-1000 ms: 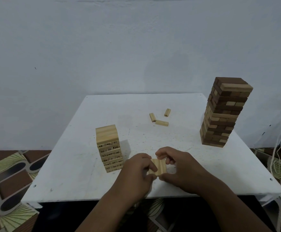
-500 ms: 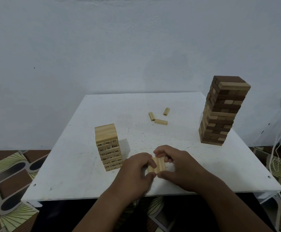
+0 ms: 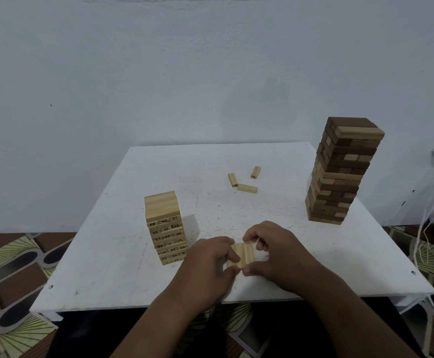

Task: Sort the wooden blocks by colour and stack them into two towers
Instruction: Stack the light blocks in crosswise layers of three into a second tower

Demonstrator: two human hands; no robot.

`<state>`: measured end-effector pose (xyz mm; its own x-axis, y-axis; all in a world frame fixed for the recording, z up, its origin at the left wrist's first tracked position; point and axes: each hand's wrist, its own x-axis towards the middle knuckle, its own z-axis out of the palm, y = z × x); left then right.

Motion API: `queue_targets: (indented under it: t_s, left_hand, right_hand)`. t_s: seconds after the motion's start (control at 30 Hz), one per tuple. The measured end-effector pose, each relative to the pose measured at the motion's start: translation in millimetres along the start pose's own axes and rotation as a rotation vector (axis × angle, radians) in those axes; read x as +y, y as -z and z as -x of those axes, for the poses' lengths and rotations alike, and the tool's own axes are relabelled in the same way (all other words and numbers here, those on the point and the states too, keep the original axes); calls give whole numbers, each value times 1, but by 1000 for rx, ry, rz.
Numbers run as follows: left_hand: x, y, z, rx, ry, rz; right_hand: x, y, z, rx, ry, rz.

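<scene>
The white tabletop is square, its near edge running just under both wrists and its far edge close to the pale wall. Open surface lies between the two towers and along the far side, broken only by three loose light blocks lying flat far of the hands, two of them touching end to side and the third a little apart.

Near the near edge, the left hand and right hand meet around a small bundle of light blocks, side by side with their long faces up. The left grip is curled, thumb and fingertips pinching the bundle's left side; the right grip is curled too, thumb at the near corner and fingers over the far corner.

Just left of the left hand stands the short light tower, upright, with printed numbers on its block ends, close enough to crowd that hand. At the far right stands the taller mixed tower of dark and light blocks, well apart from the hands, a light block across its near top edge.

Patterned floor shows past the left and right edges, with white cords hanging at the right. How many blocks are in the bundle is hard to tell; the fingers cover its sides.
</scene>
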<state>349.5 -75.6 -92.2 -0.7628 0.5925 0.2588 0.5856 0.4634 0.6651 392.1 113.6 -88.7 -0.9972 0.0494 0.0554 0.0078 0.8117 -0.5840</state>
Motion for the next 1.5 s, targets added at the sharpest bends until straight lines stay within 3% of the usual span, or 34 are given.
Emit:
queue_targets:
  t_s: [0.4,0.67,0.77,1.0,1.27,1.5]
  left_hand:
    - [-3,-1,0,-51,86,-23]
    - [-2,-1,1,-44,11,0]
    - [0,-1,5,-65,97,44]
    - [15,9,3,43,71,162]
    - [56,56,-11,140,-111,90]
    - [66,119,-11,179,-132,61]
  right_hand:
    - [4,1,-1,-36,-22,36]
    - [1,-1,1,-53,-8,5]
    - [-1,-1,3,-49,0,-34]
    - [-12,21,10,44,13,-105]
    - [-56,78,11,147,188,-153]
    - [-104,99,-13,129,362,-163]
